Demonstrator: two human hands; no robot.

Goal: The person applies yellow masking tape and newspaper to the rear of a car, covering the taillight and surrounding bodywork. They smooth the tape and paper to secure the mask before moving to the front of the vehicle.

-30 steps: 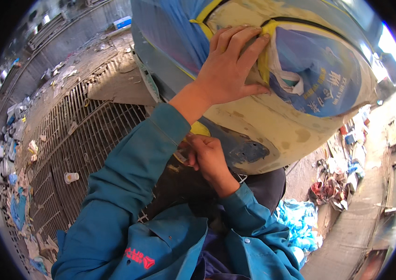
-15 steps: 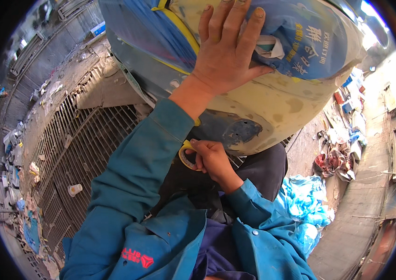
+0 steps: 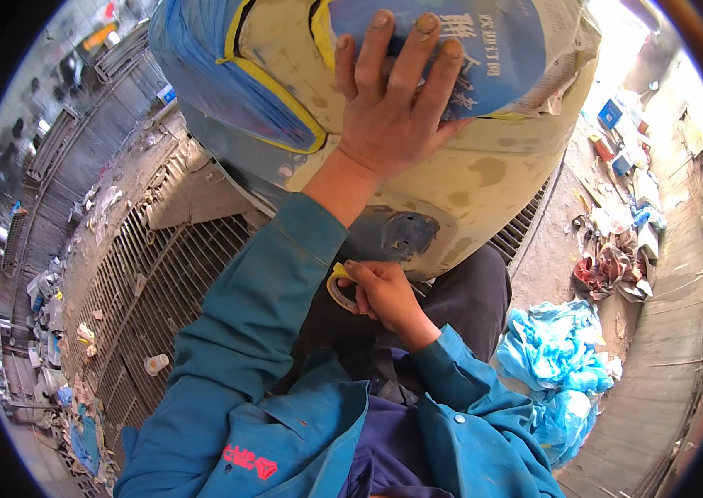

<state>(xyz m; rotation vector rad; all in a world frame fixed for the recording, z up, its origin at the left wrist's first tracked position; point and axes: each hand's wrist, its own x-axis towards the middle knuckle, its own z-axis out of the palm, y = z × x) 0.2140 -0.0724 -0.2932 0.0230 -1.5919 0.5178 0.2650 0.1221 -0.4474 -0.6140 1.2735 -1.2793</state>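
Observation:
My left hand (image 3: 389,116) lies flat with fingers apart on a blue printed paper sheet (image 3: 517,58). That sheet covers part of a yellowish, patchily sanded car body panel (image 3: 525,158), and its right edge is crumpled. Lower down, in front of my lap, my right hand (image 3: 391,300) grips a roll of yellow masking tape (image 3: 333,289). Blue film (image 3: 194,62), edged with yellow tape, covers the panel's left side. A dark, bare patch with small holes (image 3: 408,235) shows near the panel's lower edge, above my right hand.
Below and left of the panel spreads a metal floor grating (image 3: 136,307), with a small whitish cup (image 3: 156,363) on it. Crumpled light-blue plastic (image 3: 550,340) lies at my right. Beyond it are a dark red crumpled wrapping (image 3: 608,270) and scattered rubbish along the wall.
The view has shifted, showing more of the film at left. My left hand is still spread on the paper, whose right edge now looks crumpled. My right hand still holds the tape roll.

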